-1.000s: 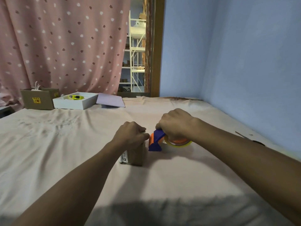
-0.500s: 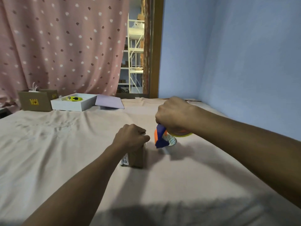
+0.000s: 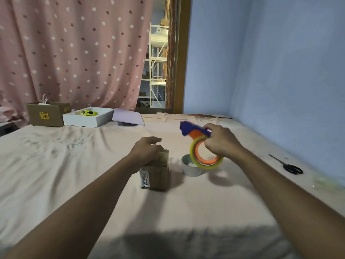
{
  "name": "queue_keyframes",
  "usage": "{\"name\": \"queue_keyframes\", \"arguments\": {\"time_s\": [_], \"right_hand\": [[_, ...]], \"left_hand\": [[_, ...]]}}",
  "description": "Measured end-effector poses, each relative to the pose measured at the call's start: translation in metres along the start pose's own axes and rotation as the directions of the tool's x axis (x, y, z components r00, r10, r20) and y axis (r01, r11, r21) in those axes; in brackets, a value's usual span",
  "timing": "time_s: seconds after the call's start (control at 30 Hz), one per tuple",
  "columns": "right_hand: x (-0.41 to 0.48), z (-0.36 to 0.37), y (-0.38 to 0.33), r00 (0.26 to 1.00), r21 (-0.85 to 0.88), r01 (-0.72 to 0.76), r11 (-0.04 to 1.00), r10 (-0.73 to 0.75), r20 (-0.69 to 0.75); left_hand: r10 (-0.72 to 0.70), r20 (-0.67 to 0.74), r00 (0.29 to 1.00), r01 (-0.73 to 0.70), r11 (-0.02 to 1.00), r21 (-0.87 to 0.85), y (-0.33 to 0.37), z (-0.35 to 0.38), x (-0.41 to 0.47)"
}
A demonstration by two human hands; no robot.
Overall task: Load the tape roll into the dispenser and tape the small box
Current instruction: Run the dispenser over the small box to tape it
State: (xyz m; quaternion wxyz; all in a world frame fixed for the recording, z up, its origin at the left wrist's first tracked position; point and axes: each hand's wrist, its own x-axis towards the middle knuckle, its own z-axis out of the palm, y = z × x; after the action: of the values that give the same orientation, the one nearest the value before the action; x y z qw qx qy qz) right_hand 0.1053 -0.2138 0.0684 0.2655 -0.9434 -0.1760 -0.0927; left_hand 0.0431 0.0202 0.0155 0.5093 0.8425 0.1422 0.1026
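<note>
Right hand (image 3: 221, 142) up off the cloth at about two o'clock from the middle of the view, fingers closed around the tape dispenser (image 3: 197, 134), its blue and orange parts blurred and tilted toward eleven o'clock. A clear yellowish tape roll (image 3: 205, 157) sits around the dispenser's orange hub, hanging below the hand, lifted clear of the table. Directly under it, at about six o'clock from that roll, a second roll of white tape (image 3: 190, 168) lies flat on the pink cloth (image 3: 93, 174), partly hidden behind the lifted one. Left hand (image 3: 147, 151) rests on top of the small box (image 3: 155, 174), fingers loosely curled over its upper edge, pressing down rather than wrapping it; whether it truly clamps the box I cannot tell. The small box stands upright near the centre, at nine o'clock from the white tape and just beside it, a printed label on its left face. Out at three o'clock near the blue wall, black scissors (image 3: 288, 165) lie flat on the cloth. Far back at ten o'clock, a brown carton (image 3: 46, 115), a white tray (image 3: 87, 120) with a yellow item (image 3: 88, 113) in it, and a lilac sheet (image 3: 127, 119) line up before the dotted curtain (image 3: 74, 53).
</note>
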Motion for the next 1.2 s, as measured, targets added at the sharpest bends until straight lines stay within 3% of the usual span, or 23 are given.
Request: {"name": "queue_keyframes", "arguments": {"time_s": [0.03, 0.07, 0.13, 0.17, 0.2, 0.27, 0.33, 0.4, 0.53, 0.87, 1.0, 1.1, 1.2], "right_hand": [[0.0, 0.013, 0.004, 0.994, 0.245, -0.087, 0.966, 0.099, -0.036], [-0.001, 0.027, 0.005, 0.981, 0.488, -0.159, 0.858, 0.193, -0.021], [-0.002, 0.057, 0.003, 0.949, 0.851, -0.253, 0.46, 0.29, 0.126], [-0.002, 0.072, 0.0, 0.936, 0.932, -0.279, 0.23, 0.282, 0.211], [-0.003, 0.086, -0.005, 0.931, 0.958, -0.284, 0.03, 0.246, 0.268], [-0.003, 0.109, -0.017, 0.934, 0.94, -0.243, -0.24, 0.202, 0.293], [-0.003, 0.121, -0.029, 0.936, 0.908, -0.176, -0.381, 0.222, 0.274], [-0.002, 0.129, -0.038, 0.949, 0.896, -0.093, -0.434, 0.233, 0.211], [-0.006, 0.136, -0.057, 0.973, 0.901, -0.123, -0.416, 0.129, 0.193], [-0.007, 0.144, -0.061, 0.945, 0.92, -0.289, -0.265, 0.077, 0.319], [-0.009, 0.13, -0.067, 0.931, 0.935, -0.348, -0.062, 0.093, 0.353], [-0.002, 0.117, -0.057, 0.969, 0.953, -0.203, 0.223, 0.183, 0.164], [-0.003, 0.094, -0.052, 0.983, 0.893, -0.168, 0.417, 0.135, 0.122]], "left_hand": [[-0.025, -0.039, 0.999, 0.02, 0.992, -0.122, -0.002, -0.001, 0.002], [-0.066, -0.07, 0.995, 0.047, 0.966, -0.253, -0.002, -0.002, 0.003], [-0.177, -0.084, 0.981, 0.112, 0.859, -0.5, -0.002, -0.006, 0.006], [-0.214, -0.058, 0.975, 0.137, 0.787, -0.601, -0.005, -0.009, 0.008], [-0.229, -0.019, 0.973, 0.155, 0.714, -0.682, -0.01, -0.012, 0.009], [-0.226, 0.017, 0.974, 0.158, 0.622, -0.767, -0.02, -0.017, 0.008], [-0.234, 0.002, 0.972, 0.15, 0.619, -0.771, -0.03, -0.017, 0.007], [-0.241, -0.004, 0.97, 0.153, 0.625, -0.766, -0.04, -0.009, 0.005], [-0.263, 0.037, 0.964, 0.2, 0.626, -0.753, -0.05, 0.015, -0.003], [-0.214, 0.097, 0.972, 0.216, 0.653, -0.726, -0.06, 0.029, -0.008], [-0.133, 0.049, 0.99, 0.133, 0.748, -0.651, -0.05, 0.023, -0.008], [-0.094, -0.067, 0.993, 0.039, 0.819, -0.572, -0.043, 0.023, -0.007], [-0.046, -0.101, 0.994, -0.015, 0.849, -0.528, -0.045, 0.019, -0.003]]}}
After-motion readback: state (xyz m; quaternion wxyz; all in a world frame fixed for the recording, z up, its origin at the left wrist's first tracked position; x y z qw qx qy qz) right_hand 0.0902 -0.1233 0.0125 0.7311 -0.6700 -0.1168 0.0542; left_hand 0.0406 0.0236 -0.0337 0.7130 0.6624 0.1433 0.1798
